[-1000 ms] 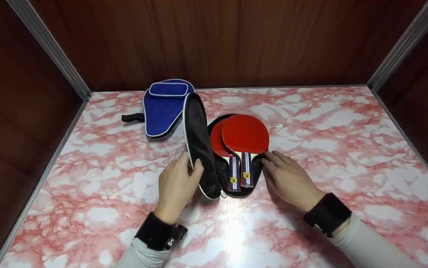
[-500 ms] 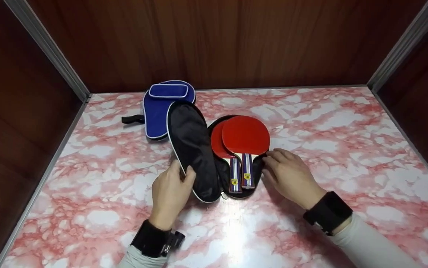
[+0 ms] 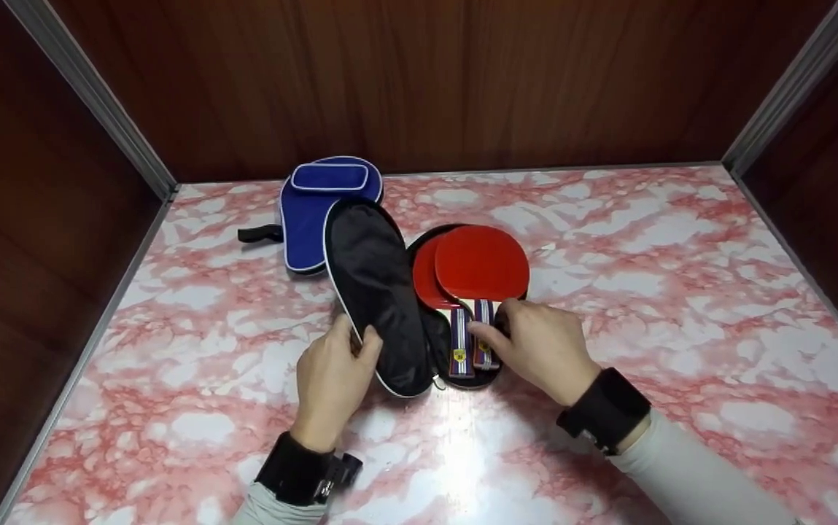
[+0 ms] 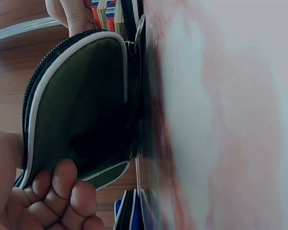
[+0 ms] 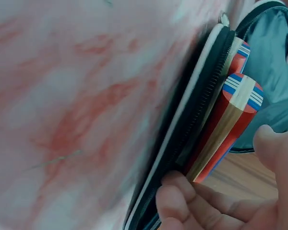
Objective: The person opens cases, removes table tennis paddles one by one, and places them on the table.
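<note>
Two red table tennis paddles overlap inside the spread-out black-lined case: the upper paddle (image 3: pixel 482 262) covers part of the lower paddle (image 3: pixel 424 281). Their striped handles point toward me. With my left hand (image 3: pixel 337 375) I pinch the white-piped edge of the case's raised flap (image 3: pixel 378 292), thumb on the inner side. My right hand (image 3: pixel 542 343) is at the upper paddle's handle (image 5: pixel 225 124). Its fingers curl at the handle's side, close to the zipper edge, and the thumb (image 5: pixel 266 139) crosses over the top. In the head view, that hand hides part of the handle.
A blue paddle case (image 3: pixel 320 219) with white piping and a black strap (image 3: pixel 260 233) lies behind the raised flap, partly covered by it. The marbled table (image 3: pixel 645 292) is bounded by dark wood panels (image 3: pixel 426 87) at the back and sides.
The flap has been lowered leftward by my left hand and now leans further out. My right hand has shifted from the case's right edge onto the upper paddle's handle.
</note>
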The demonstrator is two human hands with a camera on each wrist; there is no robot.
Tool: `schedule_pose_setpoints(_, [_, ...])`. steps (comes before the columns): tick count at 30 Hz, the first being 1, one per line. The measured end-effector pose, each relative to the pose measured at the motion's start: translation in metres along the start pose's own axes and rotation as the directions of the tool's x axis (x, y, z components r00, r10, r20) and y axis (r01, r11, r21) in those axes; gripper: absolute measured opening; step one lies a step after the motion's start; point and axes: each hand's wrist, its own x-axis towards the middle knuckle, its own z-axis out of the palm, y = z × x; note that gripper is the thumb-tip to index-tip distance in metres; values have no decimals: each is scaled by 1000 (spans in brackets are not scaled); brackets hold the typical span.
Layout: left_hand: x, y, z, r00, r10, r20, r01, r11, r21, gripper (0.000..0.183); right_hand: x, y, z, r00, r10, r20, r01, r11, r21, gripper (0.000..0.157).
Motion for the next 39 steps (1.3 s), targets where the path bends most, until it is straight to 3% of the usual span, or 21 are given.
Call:
schedule_pose_setpoints(15, [-1, -1, 1, 1000, -8, 1, 8, 1000, -8, 28, 5, -4, 6, 997, 4, 81, -2, 1000, -24, 65])
schedule_pose_setpoints(25, [-1, 0, 1, 1000, 7, 3, -7, 1000, -9, 29, 11, -1, 5, 969, 73, 234, -72, 997, -14, 49])
schedule_pose_setpoints(34, [-1, 0, 0, 1000, -3, 5, 3, 1000, -20, 28, 14, 1, 7, 956, 101, 276, -100, 995, -19, 47])
schedule_pose_setpoints(39, [-1, 0, 0, 1000, 0, 6, 0, 1000, -14, 29, 11, 5, 6, 965, 76, 253, -79, 997, 2, 45])
